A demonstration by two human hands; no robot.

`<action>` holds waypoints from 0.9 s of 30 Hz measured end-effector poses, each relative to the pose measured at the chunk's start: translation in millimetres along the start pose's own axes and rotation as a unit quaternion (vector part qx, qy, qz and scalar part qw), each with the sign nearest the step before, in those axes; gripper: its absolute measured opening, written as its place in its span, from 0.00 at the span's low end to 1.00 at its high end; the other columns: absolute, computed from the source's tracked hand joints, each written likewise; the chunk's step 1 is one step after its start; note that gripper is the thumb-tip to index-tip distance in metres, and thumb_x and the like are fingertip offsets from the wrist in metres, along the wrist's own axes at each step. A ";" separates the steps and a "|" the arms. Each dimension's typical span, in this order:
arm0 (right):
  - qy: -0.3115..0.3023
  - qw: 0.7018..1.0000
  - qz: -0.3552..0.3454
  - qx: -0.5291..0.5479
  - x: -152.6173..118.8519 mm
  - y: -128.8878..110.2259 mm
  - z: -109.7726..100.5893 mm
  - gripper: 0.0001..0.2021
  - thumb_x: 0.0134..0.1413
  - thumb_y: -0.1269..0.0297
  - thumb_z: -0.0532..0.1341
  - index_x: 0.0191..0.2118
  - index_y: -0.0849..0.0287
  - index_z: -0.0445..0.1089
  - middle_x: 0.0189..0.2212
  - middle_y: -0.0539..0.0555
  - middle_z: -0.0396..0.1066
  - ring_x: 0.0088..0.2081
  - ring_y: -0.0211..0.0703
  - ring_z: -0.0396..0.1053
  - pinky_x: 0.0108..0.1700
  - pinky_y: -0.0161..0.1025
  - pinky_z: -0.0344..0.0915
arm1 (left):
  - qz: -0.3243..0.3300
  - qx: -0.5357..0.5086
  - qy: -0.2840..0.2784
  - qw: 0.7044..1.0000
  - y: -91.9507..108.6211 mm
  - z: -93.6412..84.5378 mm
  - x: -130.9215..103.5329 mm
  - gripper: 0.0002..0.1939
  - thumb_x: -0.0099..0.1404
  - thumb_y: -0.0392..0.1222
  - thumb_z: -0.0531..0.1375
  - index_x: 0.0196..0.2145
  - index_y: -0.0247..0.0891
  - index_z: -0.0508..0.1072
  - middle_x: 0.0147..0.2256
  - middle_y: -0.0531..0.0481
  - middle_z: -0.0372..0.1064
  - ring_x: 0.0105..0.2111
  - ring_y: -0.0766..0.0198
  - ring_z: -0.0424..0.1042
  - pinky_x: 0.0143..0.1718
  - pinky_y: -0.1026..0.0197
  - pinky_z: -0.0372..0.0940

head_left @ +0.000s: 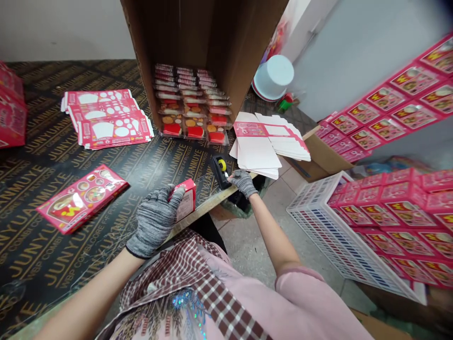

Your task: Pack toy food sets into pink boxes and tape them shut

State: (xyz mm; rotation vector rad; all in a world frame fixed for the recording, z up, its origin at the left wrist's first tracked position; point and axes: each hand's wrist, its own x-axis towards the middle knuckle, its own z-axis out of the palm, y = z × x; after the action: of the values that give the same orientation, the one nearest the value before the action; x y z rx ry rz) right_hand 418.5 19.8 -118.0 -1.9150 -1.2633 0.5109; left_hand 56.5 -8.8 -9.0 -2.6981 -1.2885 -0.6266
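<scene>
My left hand (155, 217), in a grey knit glove, is closed around a small pink box (186, 200) held at the table's front edge. On that same edge, to the right, stands a black tape dispenser (220, 174) with a yellow-cored roll. At its front end, my gloved right hand (243, 182) pinches the tape; the strip itself is hard to make out. Left of my left hand a printed pink box (83, 197) lies flat on the dark table.
An upright carton (141, 61) holds rows of clear-wrapped food packs (193, 113). Flat pink box blanks (113, 130) lie left of it, white-backed blanks (258, 151) right. A white plastic crate (314, 226) full of pink boxes stands on the floor; more boxes (399, 104) are stacked behind.
</scene>
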 end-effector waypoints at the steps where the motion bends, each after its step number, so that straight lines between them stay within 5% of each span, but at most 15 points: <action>1: 0.005 1.000 0.004 0.011 1.4 0.0 1.3 0.08 0.35 0.60 0.72 0.18 0.53 0.72 0.27 0.53 0.76 0.40 0.52 0.73 0.52 0.47 0.67 | 0.001 -0.003 0.003 1.000 -0.7 1.5 -1.4 0.23 0.66 0.28 0.52 0.53 0.39 0.77 0.49 0.34 0.77 0.42 0.45 0.78 0.40 0.48 0.72; 9: 0.075 0.988 0.068 0.116 -38.7 7.7 9.5 0.17 0.43 0.48 0.64 0.31 0.59 0.75 0.29 0.53 0.75 0.34 0.46 0.70 0.43 0.47 0.69 | 0.002 -0.042 0.078 0.996 -7.6 13.9 -5.8 0.20 0.65 0.31 0.56 0.51 0.41 0.78 0.47 0.37 0.78 0.40 0.49 0.79 0.38 0.52 0.70; 13: 0.087 0.985 0.099 0.113 -61.6 8.8 18.4 0.14 0.41 0.50 0.64 0.24 0.57 0.71 0.24 0.51 0.71 0.31 0.46 0.68 0.41 0.47 0.68 | -0.014 -0.102 0.085 0.991 -11.2 16.0 -5.2 0.18 0.67 0.33 0.57 0.52 0.40 0.78 0.46 0.37 0.78 0.40 0.48 0.78 0.39 0.51 0.69; 17: 0.139 0.980 0.110 0.086 -65.1 3.5 25.2 0.11 0.42 0.56 0.63 0.19 0.54 0.63 0.25 0.53 0.70 0.35 0.47 0.68 0.50 0.48 0.67 | -0.004 -0.078 0.077 0.994 -13.0 16.0 -2.9 0.19 0.66 0.33 0.56 0.52 0.40 0.78 0.47 0.37 0.78 0.41 0.47 0.78 0.39 0.51 0.69; 21: 0.178 0.973 0.113 0.092 -76.0 -23.2 18.4 0.13 0.49 0.53 0.60 0.22 0.54 0.65 0.25 0.52 0.68 0.34 0.46 0.67 0.45 0.46 0.67 | -0.010 -0.047 0.061 0.997 -8.9 12.9 -0.1 0.19 0.68 0.32 0.53 0.52 0.38 0.77 0.48 0.36 0.77 0.41 0.46 0.78 0.39 0.50 0.70; 23: 0.133 0.976 0.092 0.148 -88.4 -51.5 14.4 0.15 0.53 0.50 0.60 0.28 0.56 0.72 0.22 0.48 0.65 0.27 0.41 0.63 0.35 0.41 0.65 | -0.006 -0.051 0.067 0.996 -6.3 10.4 0.3 0.20 0.67 0.30 0.54 0.53 0.36 0.76 0.47 0.36 0.77 0.41 0.48 0.78 0.40 0.50 0.71; 25: -0.007 0.960 0.069 0.271 -102.5 -87.9 13.0 0.19 0.56 0.47 0.60 0.38 0.59 0.78 0.16 0.44 0.60 0.20 0.36 0.55 0.26 0.36 0.57 | 0.008 -0.063 0.086 0.994 -5.0 8.5 -0.6 0.21 0.65 0.29 0.55 0.55 0.33 0.73 0.46 0.35 0.77 0.41 0.49 0.78 0.42 0.50 0.72; 27: -0.192 0.894 0.069 0.400 -114.0 -125.3 15.2 0.23 0.57 0.46 0.61 0.45 0.62 0.79 0.12 0.41 0.53 0.16 0.33 0.48 0.21 0.34 0.49 | 0.017 -0.074 0.103 0.992 -5.2 8.3 -2.5 0.24 0.65 0.29 0.55 0.58 0.31 0.69 0.47 0.34 0.76 0.43 0.50 0.77 0.44 0.50 0.73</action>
State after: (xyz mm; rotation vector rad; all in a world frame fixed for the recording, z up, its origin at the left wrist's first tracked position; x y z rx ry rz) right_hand 285.3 -50.7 -39.1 -1.2228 -0.9168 1.3069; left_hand 53.9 -5.2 -18.0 -2.6750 -1.1843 -1.0046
